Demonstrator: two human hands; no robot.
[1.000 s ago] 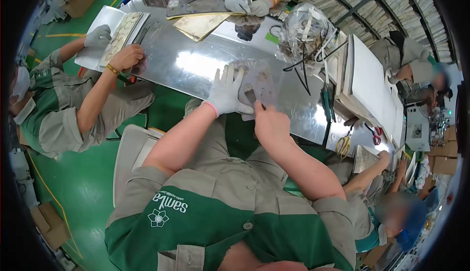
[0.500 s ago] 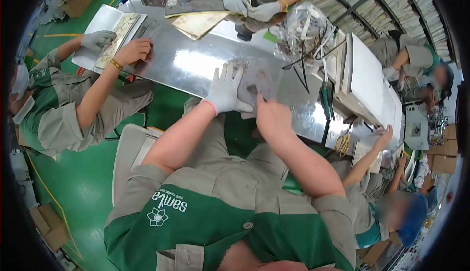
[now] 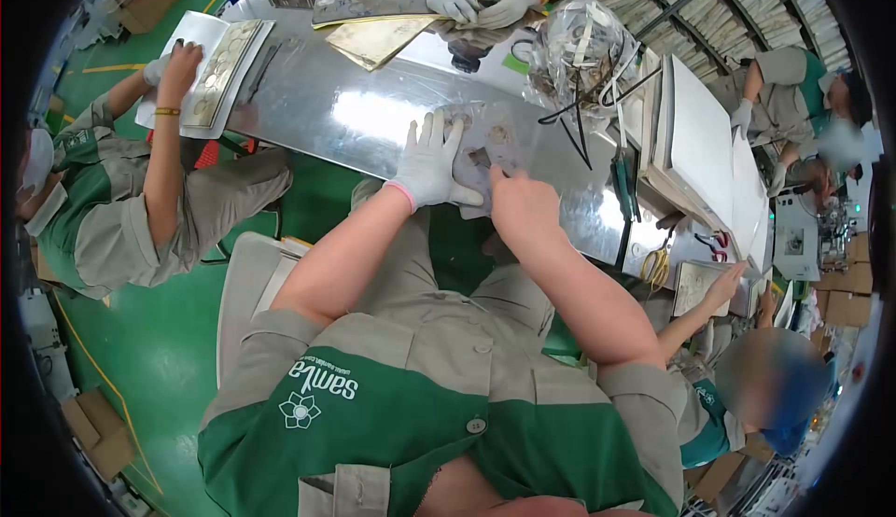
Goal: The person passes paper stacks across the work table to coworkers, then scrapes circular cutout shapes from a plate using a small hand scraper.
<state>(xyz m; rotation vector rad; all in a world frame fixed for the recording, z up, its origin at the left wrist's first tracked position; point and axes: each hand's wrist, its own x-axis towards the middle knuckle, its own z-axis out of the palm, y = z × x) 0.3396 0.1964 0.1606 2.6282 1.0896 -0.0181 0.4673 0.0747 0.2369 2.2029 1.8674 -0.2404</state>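
My left hand (image 3: 430, 164), in a white glove, lies spread on the left part of a thin greyish sheet (image 3: 502, 144) with rough patches, at the near edge of the metal table (image 3: 308, 97). My right hand (image 3: 525, 207) is bare and closed round the handle of a small scraper (image 3: 480, 158). The flat blade of the scraper rests on the sheet, just right of my gloved fingers. Most of the handle is hidden inside my right fist.
A clear plastic bag (image 3: 579, 46) with black cables stands beyond on the right, beside stacked white boards (image 3: 700, 144). Yellow scissors (image 3: 656, 267) lie at the right. Co-workers' gloved hands (image 3: 476, 2) are across the table; another person (image 3: 149, 158) sits left with an open folder (image 3: 219, 74).
My right hand and the scraper have shifted slightly over the sheet, while my left hand has stayed nearly in place. The left co-worker's bare hand has moved onto the folder.
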